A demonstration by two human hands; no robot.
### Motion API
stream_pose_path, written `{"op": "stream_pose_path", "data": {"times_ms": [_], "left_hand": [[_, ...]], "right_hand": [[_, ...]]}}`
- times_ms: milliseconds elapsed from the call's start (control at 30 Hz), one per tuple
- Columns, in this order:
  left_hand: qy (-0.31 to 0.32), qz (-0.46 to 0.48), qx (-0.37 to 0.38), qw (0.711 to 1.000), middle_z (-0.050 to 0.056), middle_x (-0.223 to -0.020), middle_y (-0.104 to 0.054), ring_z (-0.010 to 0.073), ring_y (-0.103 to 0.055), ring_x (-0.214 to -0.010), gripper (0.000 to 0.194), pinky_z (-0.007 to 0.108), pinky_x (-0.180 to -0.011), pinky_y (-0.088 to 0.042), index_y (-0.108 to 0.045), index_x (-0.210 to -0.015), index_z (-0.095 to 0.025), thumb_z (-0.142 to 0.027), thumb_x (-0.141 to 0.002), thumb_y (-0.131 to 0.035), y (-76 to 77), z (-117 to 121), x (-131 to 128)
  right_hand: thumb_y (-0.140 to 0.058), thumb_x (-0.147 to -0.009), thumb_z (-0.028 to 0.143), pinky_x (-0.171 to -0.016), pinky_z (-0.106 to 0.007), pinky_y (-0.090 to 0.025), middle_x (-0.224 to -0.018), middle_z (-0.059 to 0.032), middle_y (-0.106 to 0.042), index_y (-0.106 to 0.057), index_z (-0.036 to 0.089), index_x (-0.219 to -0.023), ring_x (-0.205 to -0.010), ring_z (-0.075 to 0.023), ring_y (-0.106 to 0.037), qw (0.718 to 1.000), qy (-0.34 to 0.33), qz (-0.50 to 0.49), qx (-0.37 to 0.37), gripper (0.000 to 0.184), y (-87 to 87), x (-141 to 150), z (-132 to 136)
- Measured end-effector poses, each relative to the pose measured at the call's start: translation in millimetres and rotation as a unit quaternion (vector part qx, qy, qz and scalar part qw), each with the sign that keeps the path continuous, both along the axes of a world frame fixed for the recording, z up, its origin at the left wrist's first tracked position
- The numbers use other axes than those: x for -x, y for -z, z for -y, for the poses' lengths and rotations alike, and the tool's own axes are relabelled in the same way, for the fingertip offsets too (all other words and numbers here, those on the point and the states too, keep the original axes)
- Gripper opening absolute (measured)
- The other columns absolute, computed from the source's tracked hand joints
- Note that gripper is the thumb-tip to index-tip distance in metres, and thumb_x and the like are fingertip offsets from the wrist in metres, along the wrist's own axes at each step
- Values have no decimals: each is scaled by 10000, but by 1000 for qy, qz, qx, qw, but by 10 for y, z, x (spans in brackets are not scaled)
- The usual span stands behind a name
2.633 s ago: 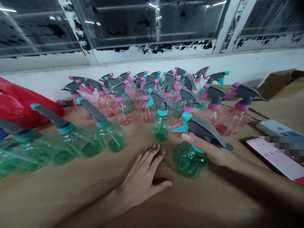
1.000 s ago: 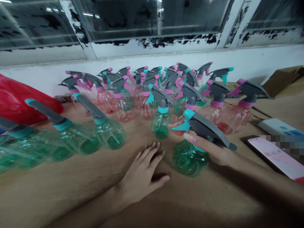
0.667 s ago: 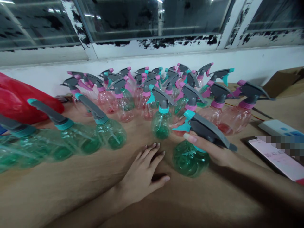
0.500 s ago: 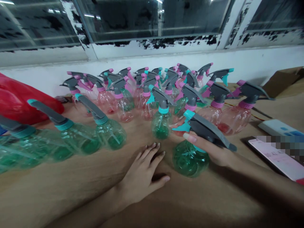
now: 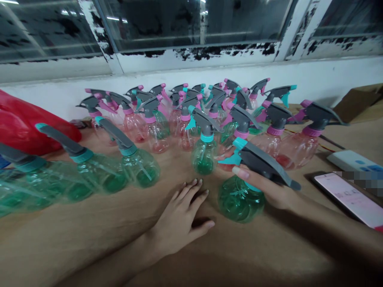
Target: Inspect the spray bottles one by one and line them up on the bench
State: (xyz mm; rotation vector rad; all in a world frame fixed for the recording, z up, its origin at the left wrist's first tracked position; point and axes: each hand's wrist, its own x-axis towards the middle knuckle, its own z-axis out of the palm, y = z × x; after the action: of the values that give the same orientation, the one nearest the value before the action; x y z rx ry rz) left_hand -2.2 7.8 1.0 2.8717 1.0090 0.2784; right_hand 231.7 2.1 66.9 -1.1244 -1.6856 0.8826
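My right hand (image 5: 269, 187) is wrapped around the neck of a green spray bottle (image 5: 237, 201) with a grey and turquoise trigger head. The thumb lies across the front of the neck, and most of the other fingers are hidden behind it. The bottle's base is at the tabletop. My left hand (image 5: 182, 215) lies flat on the wooden table (image 5: 113, 235), palm down, its fingers stretched out and holding nothing. Just beyond its fingertips another green spray bottle (image 5: 204, 157) stands upright.
Several pink and green spray bottles (image 5: 157, 137) crowd along the wall. More green bottles (image 5: 140, 169) stand in a row at left, before a red bag (image 5: 32, 123). At right lie a phone (image 5: 344, 195), a white device (image 5: 353, 161) and a cardboard box (image 5: 359, 101).
Almost nothing differs. The whole view has shifted very slightly; both hands and the held spray bottle keep their places on the table.
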Motion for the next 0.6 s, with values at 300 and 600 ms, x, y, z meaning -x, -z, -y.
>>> {"op": "stream_pose_path", "data": {"times_ms": [300, 600], "left_hand": [[1, -1, -1, 1000, 160, -1473, -372, 314, -303, -1368, 594, 498, -1079, -296, -465, -1343, -142, -546, -912, -525, 2, -2, 1], [0, 4, 3, 1000, 156, -1474, -372, 319, -305, -1365, 593, 501, -1078, -295, -463, -1350, -145, -549, -918, -513, 9, 1, 3]], "right_hand": [[-591, -827, 499, -650, -362, -496, -657, 7, -595, -640, 303, -1084, -667, -210, -601, 1000, 2, 3, 15, 327, 15, -16, 2], [-605, -829, 476, -593, -335, -500, -641, 11, -581, -650, 301, -1062, -616, -187, -589, 1000, -7, -10, 8, 295, -6, 2, 0]]}}
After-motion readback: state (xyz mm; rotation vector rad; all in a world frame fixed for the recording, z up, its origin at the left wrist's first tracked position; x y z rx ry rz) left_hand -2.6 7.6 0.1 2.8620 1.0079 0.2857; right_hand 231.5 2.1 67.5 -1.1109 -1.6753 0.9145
